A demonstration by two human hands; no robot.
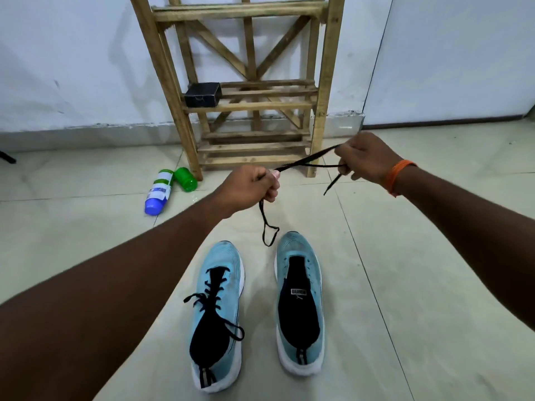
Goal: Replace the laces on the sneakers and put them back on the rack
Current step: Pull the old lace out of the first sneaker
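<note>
The limp, light black lace [307, 159], pinched between left hand [252, 188] and right hand [364, 160] beyond the unlaced sneaker [301, 302], is judged best taken near its stiff tip

The single head-worn wide-angle camera looks forward and down across the floor [405, 256] toward the rack [260, 106].

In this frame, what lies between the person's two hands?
In the head view, a black lace spans the gap, gripped by the left hand and the right hand; its loose end hangs below the left hand.
</note>
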